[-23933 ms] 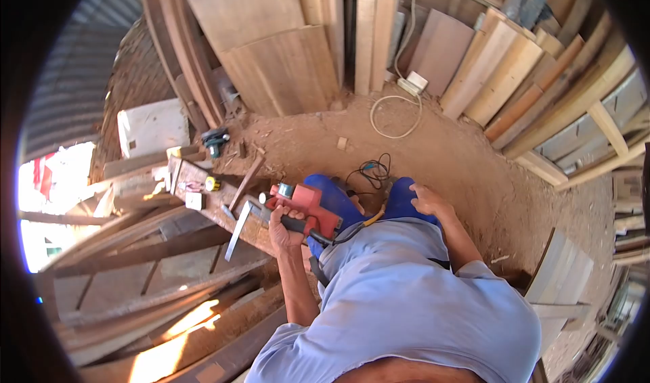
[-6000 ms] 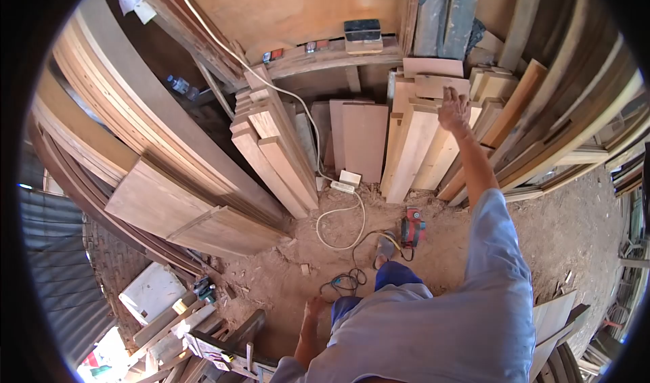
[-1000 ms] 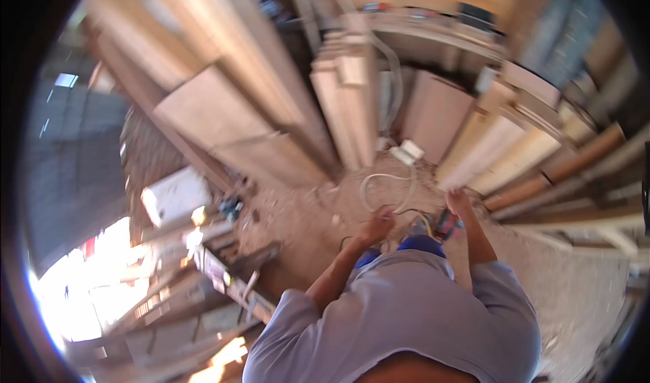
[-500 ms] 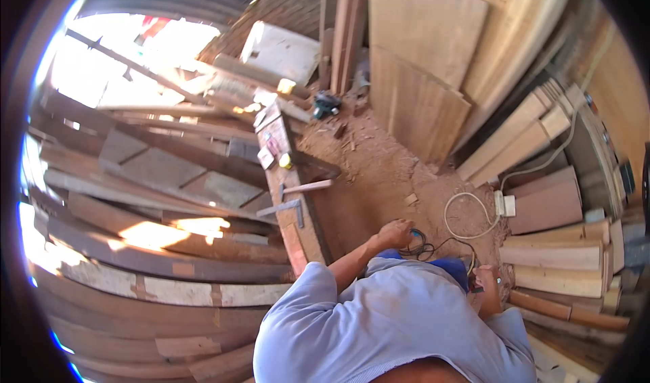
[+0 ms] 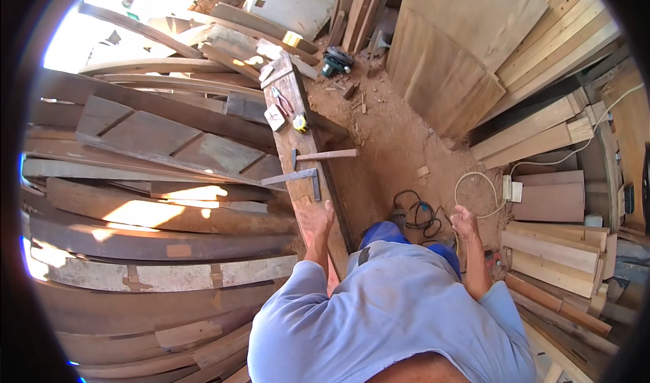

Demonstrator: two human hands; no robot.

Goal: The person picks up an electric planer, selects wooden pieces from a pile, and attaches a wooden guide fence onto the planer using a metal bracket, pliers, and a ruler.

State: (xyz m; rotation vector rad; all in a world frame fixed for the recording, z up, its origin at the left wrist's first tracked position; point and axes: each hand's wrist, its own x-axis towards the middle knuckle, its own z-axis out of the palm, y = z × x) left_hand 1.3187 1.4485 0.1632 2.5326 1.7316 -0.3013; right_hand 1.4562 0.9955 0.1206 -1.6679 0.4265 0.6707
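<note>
The left hand (image 5: 315, 222) is over the near part of the wooden bench (image 5: 290, 141), fingers spread wide and nothing in the grip; whether the palm touches the wood I cannot tell. Just ahead of it on the bench lies a metal try square (image 5: 303, 175), its blade reaching past the bench's left edge. Beyond that is a hammer (image 5: 328, 155), its handle jutting over the right edge. Farther up the bench sit a yellow tape measure (image 5: 300, 122), a small white box (image 5: 274, 118) and pliers (image 5: 283, 102).

The right hand (image 5: 464, 222) is well to the right of the bench, its fingers loosely curled; I cannot tell whether they hold anything. Between it and the bench, a black cable (image 5: 430, 212) lies coiled on the dirt floor (image 5: 372, 163).
</note>
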